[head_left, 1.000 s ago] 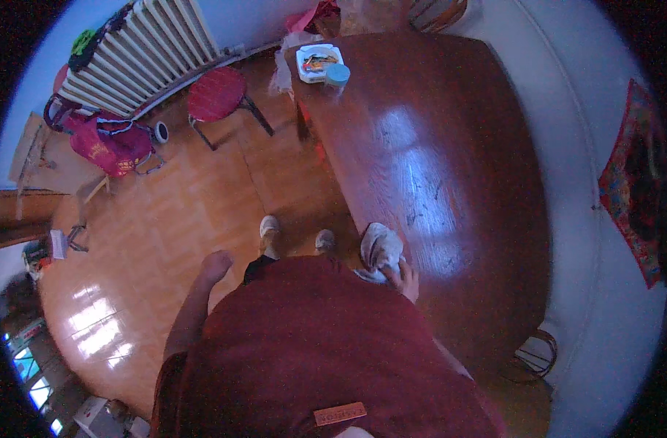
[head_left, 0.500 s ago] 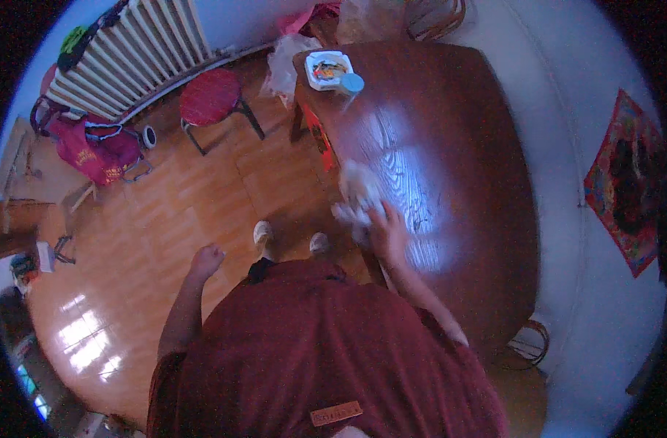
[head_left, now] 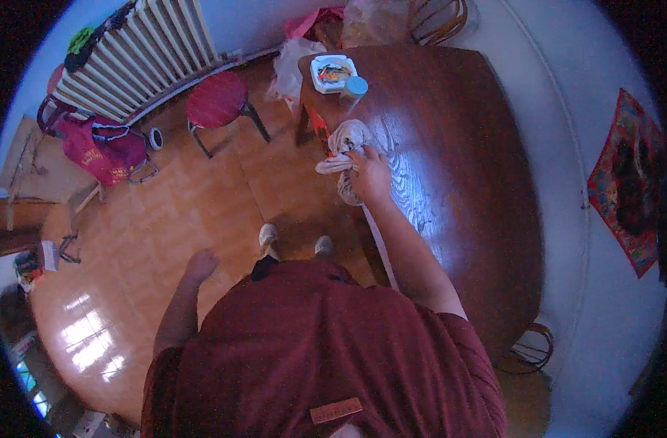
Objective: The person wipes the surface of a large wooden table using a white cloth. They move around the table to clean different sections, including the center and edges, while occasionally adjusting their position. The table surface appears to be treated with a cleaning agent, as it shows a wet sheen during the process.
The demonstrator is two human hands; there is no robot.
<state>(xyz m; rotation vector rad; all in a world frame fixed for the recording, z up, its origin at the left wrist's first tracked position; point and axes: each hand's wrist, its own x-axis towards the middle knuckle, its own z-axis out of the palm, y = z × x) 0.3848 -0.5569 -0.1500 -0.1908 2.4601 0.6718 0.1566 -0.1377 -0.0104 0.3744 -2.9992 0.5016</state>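
My right hand (head_left: 373, 175) is closed on a bunched, whitish cloth (head_left: 350, 136) at the left edge of a dark brown wooden table (head_left: 472, 146). Part of the cloth lies on the tabletop, and folds of it hang past the edge. Over the floor to the left, my left hand (head_left: 202, 265) hangs with its fingers curled in, and nothing shows in it. Beyond the cloth, near the table's far left corner, stand a white square dish (head_left: 333, 89) with small coloured bits inside and a jar with a pale blue lid (head_left: 356, 87).
A red round stool (head_left: 217, 99) stands left of the table, before a white radiator (head_left: 140, 62). A magenta bag (head_left: 100, 152) sits farther left by a wooden chair. Clear plastic bags (head_left: 295, 64) lie by the table's far corner. A wall (head_left: 560, 219) runs along the right.
My right hand has slid the cloth away from me along the table edge, toward the dish. My left hand has shifted only slightly.
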